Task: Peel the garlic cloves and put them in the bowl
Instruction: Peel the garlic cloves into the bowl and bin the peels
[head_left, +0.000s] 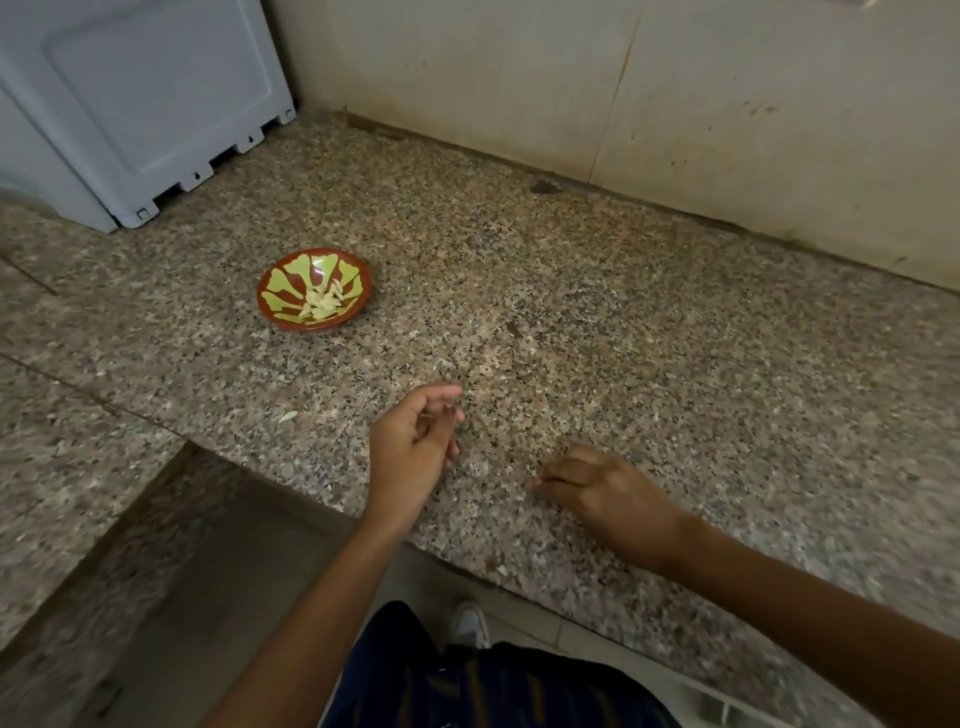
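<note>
Holding peeled cloves (323, 303), bowl (270, 291) sits apart from both hands' loosely curled fingers (441, 402).

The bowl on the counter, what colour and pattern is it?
The bowl is reddish-brown with light green petal-like shapes fanning out inside, seen in the head view.

Dim, flat indoor light with a yellowish cast and no clear source; soft shadows only under the bowl (314, 289) and the hands; the right hand (602, 493) smeared by motion blur; wide-angle bending at the edges; corners darker and soft; no glare.
</note>
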